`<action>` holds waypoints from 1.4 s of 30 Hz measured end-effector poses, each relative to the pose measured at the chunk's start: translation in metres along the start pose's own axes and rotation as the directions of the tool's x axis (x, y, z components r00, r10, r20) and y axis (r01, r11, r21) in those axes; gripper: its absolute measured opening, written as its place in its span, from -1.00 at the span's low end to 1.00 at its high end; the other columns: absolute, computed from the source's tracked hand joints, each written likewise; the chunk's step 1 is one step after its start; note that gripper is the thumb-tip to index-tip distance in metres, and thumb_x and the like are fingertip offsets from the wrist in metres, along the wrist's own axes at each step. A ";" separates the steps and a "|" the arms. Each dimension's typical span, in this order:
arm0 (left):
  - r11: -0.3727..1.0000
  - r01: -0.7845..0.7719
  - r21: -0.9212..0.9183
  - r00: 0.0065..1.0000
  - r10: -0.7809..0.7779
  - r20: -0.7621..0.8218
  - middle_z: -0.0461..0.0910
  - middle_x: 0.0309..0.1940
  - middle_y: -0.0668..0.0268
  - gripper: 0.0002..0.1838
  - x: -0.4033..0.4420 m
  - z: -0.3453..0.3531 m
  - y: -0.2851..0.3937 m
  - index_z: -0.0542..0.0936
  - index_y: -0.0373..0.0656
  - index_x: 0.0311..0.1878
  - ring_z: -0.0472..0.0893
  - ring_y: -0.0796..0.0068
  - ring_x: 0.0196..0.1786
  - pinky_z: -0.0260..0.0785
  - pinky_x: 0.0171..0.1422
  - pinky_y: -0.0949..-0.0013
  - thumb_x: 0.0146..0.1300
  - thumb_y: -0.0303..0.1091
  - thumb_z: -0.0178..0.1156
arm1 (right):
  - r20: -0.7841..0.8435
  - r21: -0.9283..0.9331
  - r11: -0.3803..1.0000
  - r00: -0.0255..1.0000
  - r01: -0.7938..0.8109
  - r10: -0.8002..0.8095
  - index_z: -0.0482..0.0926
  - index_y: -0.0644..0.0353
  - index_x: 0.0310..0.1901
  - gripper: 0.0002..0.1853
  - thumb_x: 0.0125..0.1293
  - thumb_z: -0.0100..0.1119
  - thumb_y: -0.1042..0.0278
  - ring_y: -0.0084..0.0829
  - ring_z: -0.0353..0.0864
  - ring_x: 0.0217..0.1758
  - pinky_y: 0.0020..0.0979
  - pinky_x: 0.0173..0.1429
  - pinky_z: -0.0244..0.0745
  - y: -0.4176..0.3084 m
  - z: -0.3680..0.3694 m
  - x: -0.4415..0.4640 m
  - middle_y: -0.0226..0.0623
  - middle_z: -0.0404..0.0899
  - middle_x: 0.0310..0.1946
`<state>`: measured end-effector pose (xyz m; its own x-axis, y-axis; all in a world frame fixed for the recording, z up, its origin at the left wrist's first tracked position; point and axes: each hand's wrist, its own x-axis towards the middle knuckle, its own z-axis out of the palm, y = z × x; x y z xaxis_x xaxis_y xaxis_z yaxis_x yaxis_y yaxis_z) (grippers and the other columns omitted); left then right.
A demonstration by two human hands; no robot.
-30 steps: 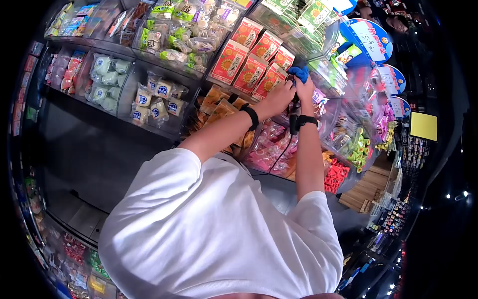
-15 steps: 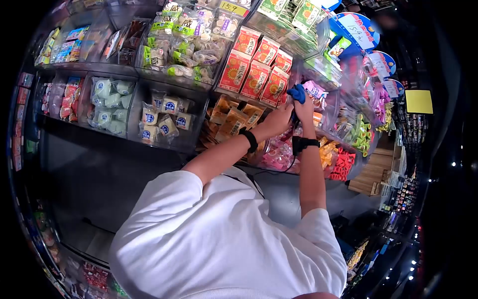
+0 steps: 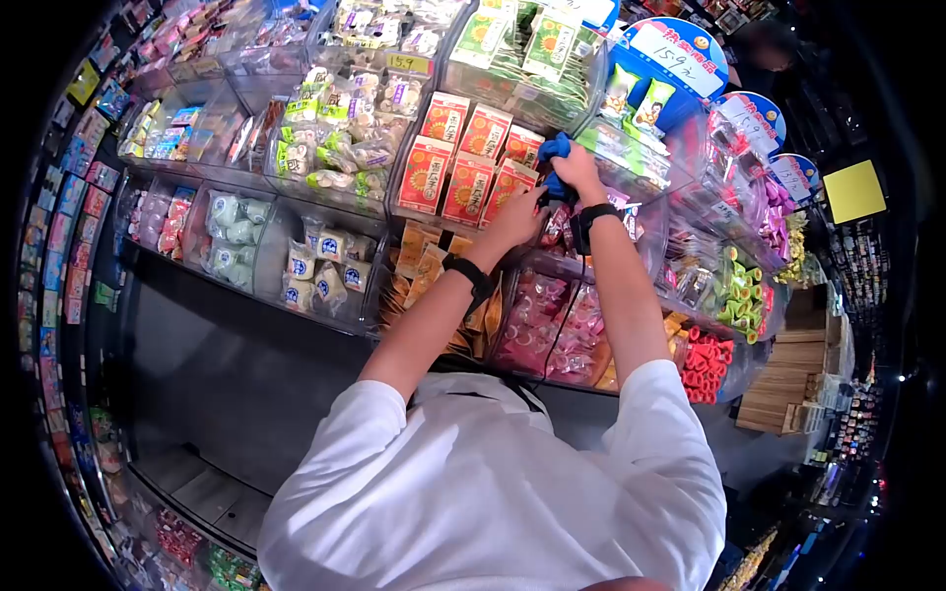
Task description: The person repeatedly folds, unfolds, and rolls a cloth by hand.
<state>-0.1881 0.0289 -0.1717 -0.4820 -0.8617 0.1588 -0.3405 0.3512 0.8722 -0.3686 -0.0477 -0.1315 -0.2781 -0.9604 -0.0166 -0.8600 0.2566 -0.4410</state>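
Observation:
My right hand (image 3: pixel 579 175) is closed around a bunched blue cloth (image 3: pixel 555 148), whose upper end sticks out above the fingers. Below that hand, the cloth's lower part meets the fingertips of my left hand (image 3: pixel 514 219), which are pinched together on it. Both hands are over the bin edge just right of the red-and-white seed packets (image 3: pixel 466 189). Beneath them lie small wrapped sweets (image 3: pixel 557 229), partly hidden by my hands. Each wrist wears a black band, and a thin dark cable hangs below the right one.
Clear bins hold orange-brown packets (image 3: pixel 424 261), pink wrapped sweets (image 3: pixel 552 320) and white wrapped pieces (image 3: pixel 330 246). Green-and-white packets (image 3: pixel 547 49) stand higher up. Round blue price signs (image 3: pixel 675 59) rise at the right, near a yellow card (image 3: pixel 854 192). A wooden stand (image 3: pixel 788 379) is beyond.
Both hands and the blue cloth have moved a little left and up along the bin edge, away from my body. The camera's view has also shifted.

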 end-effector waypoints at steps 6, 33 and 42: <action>0.986 -0.001 0.168 0.994 0.019 -0.103 0.44 -0.03 -0.11 -0.42 0.017 0.022 0.030 0.47 -0.16 0.28 0.51 -0.14 0.03 0.42 0.13 0.02 0.19 -0.25 0.32 | -0.244 -0.075 0.992 0.963 0.100 -0.115 0.48 -0.02 0.25 -0.38 0.05 0.26 0.27 0.13 0.59 0.07 0.02 0.09 0.55 0.010 -0.067 -0.036 0.03 0.54 0.05; 0.736 -0.193 0.649 0.887 0.414 -0.206 0.60 -0.13 0.29 -0.77 0.162 -0.024 0.050 0.67 -0.05 -0.08 0.57 0.21 0.02 0.38 0.11 0.10 0.20 -0.38 0.15 | -0.261 -0.198 0.917 0.920 -0.347 0.292 0.60 -0.13 0.10 -0.51 0.05 0.20 0.14 0.06 0.63 0.07 -0.01 0.17 0.50 0.120 -0.161 -0.007 -0.01 0.67 -0.02; 0.575 -0.100 0.812 0.913 0.378 -0.155 0.61 -0.16 0.34 -0.80 0.162 -0.017 0.061 0.72 -0.07 -0.15 0.64 0.24 -0.13 0.40 -0.08 0.08 0.23 -0.36 0.14 | -0.229 -0.030 0.992 0.966 -0.126 0.116 0.60 0.04 0.02 -0.56 0.04 0.23 0.18 0.13 0.65 0.00 0.02 0.09 0.56 -0.004 -0.091 0.004 0.05 0.68 -0.11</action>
<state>-0.2731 -0.0962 -0.0852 -0.4435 -0.7107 0.5461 -0.8029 0.5859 0.1104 -0.4047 -0.0432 -0.0483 -0.4665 -0.8736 0.1383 -0.8306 0.3790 -0.4080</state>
